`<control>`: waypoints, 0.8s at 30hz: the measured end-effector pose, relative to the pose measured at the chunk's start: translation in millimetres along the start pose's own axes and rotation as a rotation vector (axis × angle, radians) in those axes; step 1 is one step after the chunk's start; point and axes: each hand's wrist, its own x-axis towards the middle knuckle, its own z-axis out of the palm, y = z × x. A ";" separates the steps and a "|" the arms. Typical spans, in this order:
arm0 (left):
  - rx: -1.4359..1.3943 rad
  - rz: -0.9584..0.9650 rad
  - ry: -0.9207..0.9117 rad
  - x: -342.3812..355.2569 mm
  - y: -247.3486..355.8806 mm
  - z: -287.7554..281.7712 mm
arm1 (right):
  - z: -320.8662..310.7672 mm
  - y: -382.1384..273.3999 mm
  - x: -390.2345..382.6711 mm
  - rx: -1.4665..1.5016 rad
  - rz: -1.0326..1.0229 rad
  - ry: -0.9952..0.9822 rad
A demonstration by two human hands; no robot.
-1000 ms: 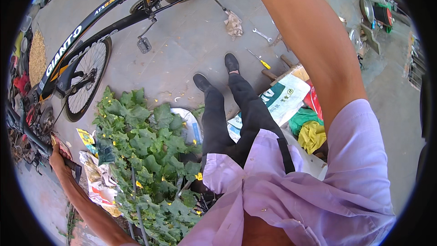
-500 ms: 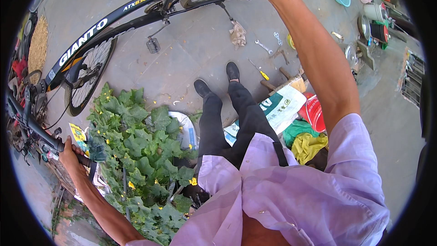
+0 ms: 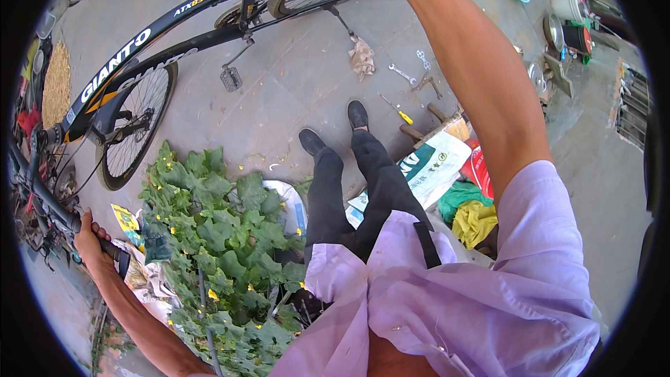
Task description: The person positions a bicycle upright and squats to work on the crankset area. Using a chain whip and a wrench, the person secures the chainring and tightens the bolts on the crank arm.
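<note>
White lettering [image 3: 114,65] stands on the bicycle frame [image 3: 159,26] and the sack [image 3: 447,162].

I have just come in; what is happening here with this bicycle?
A person has the left hand closed around the handlebar of a bike. The right arm extends toward the bike's rear, but its hand is out of view. A screwdriver and a wrench lie on the ground, and a leafy plant is at the person's left.

"What is seen on the floor [image 3: 293,84]?"
"A yellow-handled screwdriver [image 3: 405,117] is seen near a wrench [image 3: 402,74]."
"And elsewhere?"
"Leaves [image 3: 211,227] are dotted with yellow flowers [image 3: 213,294]; a yellow bundle [image 3: 474,225] is seen beside a green bundle [image 3: 457,199]."
</note>
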 end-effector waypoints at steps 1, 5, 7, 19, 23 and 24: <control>0.003 0.005 -0.002 4.1 1.9 -4.1 | 0.8 2.7 7.0 0.020 -0.021 -0.004; 0.033 0.023 0.014 9.6 5.1 -5.6 | 0.5 4.1 6.5 0.100 -0.067 0.009; 0.033 0.043 -0.001 9.2 11.5 0.7 | -1.5 1.1 6.5 0.107 -0.088 0.034; 0.086 -0.022 0.065 16.4 15.5 -16.7 | -2.9 257.6 -159.8 -0.547 0.089 -0.527; 0.032 -0.041 0.044 21.7 15.8 -15.2 | -76.7 417.1 -312.1 -0.705 0.368 -0.561; 0.025 -0.044 0.048 17.5 17.2 -13.0 | -97.7 435.8 -345.2 -0.704 0.465 -0.515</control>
